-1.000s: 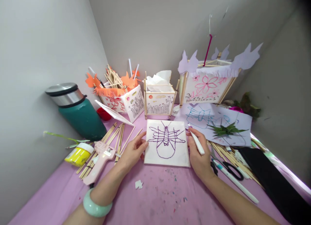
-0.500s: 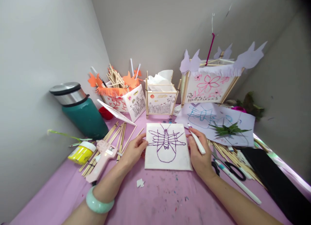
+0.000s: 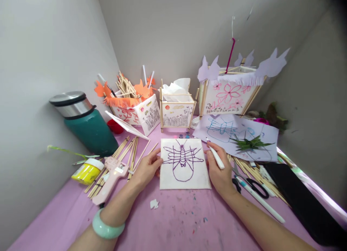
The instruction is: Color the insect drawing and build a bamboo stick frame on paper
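In the head view a white square panel (image 3: 170,180) bears an insect drawn in purple line, with striped body, spread wings and a rounded lower end. My left hand (image 3: 148,169) grips the panel's left edge between thumb and fingers. At the opposite edge, my right hand (image 3: 221,175) is closed around a white marker (image 3: 216,155), its tip pointing up and away from the panel. Fingers of that hand also touch the panel's right side. Behind it lies a paper sheet (image 3: 203,130) with a similar insect in blue, partly covered by a green leafy sprig (image 3: 251,143).
Left: a teal bottle (image 3: 89,132), yellow paint jar (image 3: 88,171), pink glue gun (image 3: 112,180) and sticks. Behind stand decorated stick-frame boxes (image 3: 177,113) and a larger lantern frame (image 3: 230,94). Right: scissors (image 3: 257,187), another marker (image 3: 260,199), a black flat object (image 3: 298,197). A paper scrap (image 3: 154,204) lies in front.
The whole view has shifted slightly, so things sit a little further left. Both hands keep the same hold on the panel and marker; the drawing looks unchanged.
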Action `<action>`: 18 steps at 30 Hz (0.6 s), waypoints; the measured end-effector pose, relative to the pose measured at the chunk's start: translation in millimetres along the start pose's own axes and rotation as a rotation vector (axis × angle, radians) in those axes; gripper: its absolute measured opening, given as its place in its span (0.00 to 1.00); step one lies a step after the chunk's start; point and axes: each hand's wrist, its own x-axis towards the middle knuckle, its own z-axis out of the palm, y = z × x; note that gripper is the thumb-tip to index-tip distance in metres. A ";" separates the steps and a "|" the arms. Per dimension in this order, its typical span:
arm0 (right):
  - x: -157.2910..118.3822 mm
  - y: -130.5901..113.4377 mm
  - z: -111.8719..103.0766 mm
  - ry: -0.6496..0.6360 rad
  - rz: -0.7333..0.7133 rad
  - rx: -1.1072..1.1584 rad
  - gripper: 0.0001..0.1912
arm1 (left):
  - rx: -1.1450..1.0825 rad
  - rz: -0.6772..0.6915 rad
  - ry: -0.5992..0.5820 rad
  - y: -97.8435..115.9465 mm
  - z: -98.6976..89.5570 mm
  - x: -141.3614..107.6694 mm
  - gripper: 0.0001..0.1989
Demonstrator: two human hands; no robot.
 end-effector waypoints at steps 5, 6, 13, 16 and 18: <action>1.9 -4.9 -2.5 0.029 -0.008 -0.034 0.13 | 0.099 0.041 -0.026 -2.5 -1.7 0.0 0.24; 2.0 -6.1 -3.5 0.035 0.007 -0.041 0.13 | 0.117 0.047 -0.027 -3.1 -2.0 -0.1 0.24; 0.1 -10.4 -5.0 0.006 -0.108 -0.053 0.12 | 0.221 0.091 -0.003 -5.4 -1.3 -0.7 0.23; -0.4 -10.3 -3.9 -0.008 -0.143 -0.049 0.12 | 0.295 0.096 0.036 -5.7 -2.1 -0.3 0.20; -0.6 -10.2 -3.8 -0.014 -0.135 -0.049 0.12 | 0.361 0.123 0.048 -5.0 -3.2 -0.6 0.18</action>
